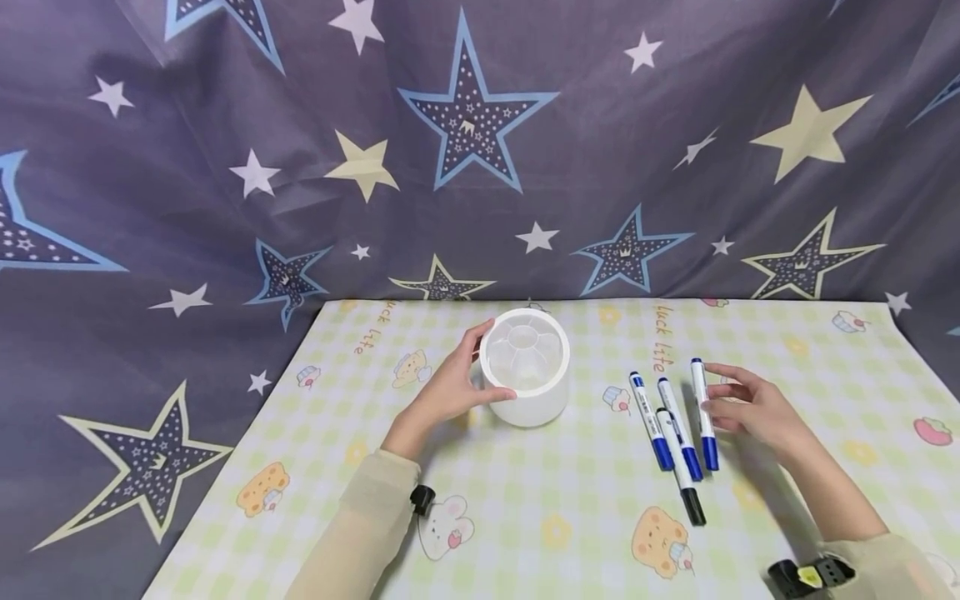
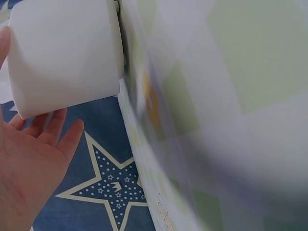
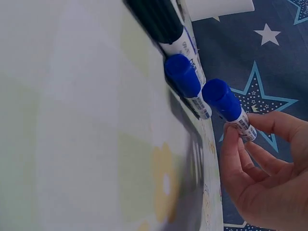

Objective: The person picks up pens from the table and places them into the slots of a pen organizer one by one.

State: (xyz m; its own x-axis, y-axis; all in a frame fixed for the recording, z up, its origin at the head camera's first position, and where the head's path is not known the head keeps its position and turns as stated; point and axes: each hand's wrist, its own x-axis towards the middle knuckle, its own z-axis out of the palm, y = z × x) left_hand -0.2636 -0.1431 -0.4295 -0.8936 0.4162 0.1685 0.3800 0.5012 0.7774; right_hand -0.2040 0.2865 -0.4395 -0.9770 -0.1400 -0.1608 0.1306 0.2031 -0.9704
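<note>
Hands apart over a checked tablecloth (image 1: 555,467), a person works at a table backed by a dark, star-printed curtain (image 1: 510,217). At left, the left hand (image 1: 446,385) curls round the side of a white round container (image 1: 534,408), thumb across the front near the rim and fingers reaching behind. The container stands upright near the middle of the cloth, its top showing a small central ring with petal-like sections around it.

At right, the right hand (image 1: 761,412) holds a blue-capped marker (image 1: 707,429) in a narrow pinch, thumb on one side and fingertips on the other, the cap end pointing back toward the person. The right-wrist view cannot settle whether it touches the cloth.

Just beside it lie three more pens: a middle blue marker (image 1: 672,407), an outer blue marker (image 1: 649,417) nearer the container, and a black-capped marker (image 1: 682,467) set closest to the person and overlapping the middle one. Pale sleeves (image 1: 367,517) cover both forearms, with a dark device (image 1: 422,499) at the left wrist.
</note>
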